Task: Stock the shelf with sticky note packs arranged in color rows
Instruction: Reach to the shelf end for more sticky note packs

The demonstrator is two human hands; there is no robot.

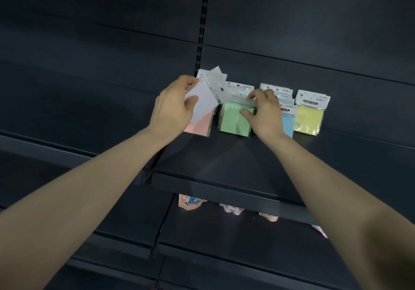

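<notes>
Along the back edge of the shelf (224, 191), starting at its back-left corner, the sticky note packs stand in colour rows: a pink pack (200, 127), a green pack (233, 121), a blue pack (289, 124) and a yellow pack (308, 119), each leaning against the back panel. More packs stand behind the front ones.

The left hand (173, 107) hangs over the pink row, its fingers and thumb curled round a lavender pack (203, 100) held tilted above the shelf. A second white header card fans out behind it, so it may be holding more than one pack, though the blur makes that hard to tell. The right hand (265, 114) pinches the green pack, thumb on its front face and fingers over the top by the header card. The pack's bottom edge rests on the shelf.

These packs look very light, a firm block of paper in a glossy clear sleeve with a thin header card on top. The sleeve is likely slippery and the card will bend, so the sound hold is across the pad itself, thumb on one face and fingers on the other, with little squeeze needed. Being so light and leaning, a nudged pack could easily topple its row, so each wants setting down squarely on its bottom edge.
</notes>
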